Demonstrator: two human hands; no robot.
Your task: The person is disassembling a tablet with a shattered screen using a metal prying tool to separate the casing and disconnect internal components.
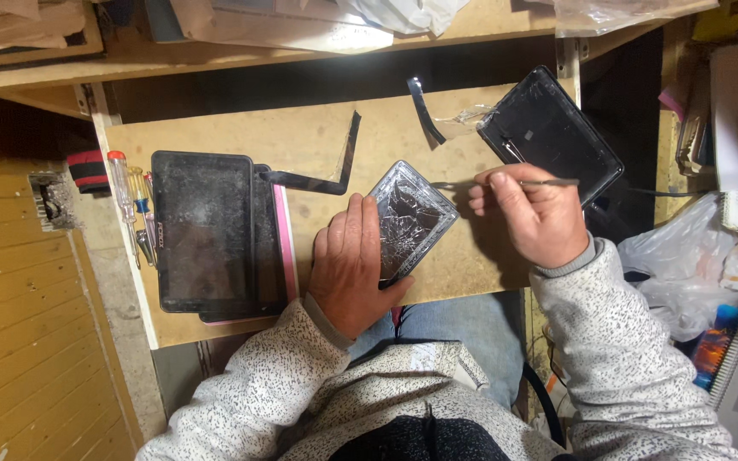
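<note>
Right hand (533, 215): pinching a thin metal pry tool (506, 183), tip just beside the cracked screen (407, 218).
Left hand (350, 265): spread flat, pinning that screen's near edge (press steadily, it's shattered).
Workboard (318, 137): under it; dark tablet (204, 230) well left.
</note>
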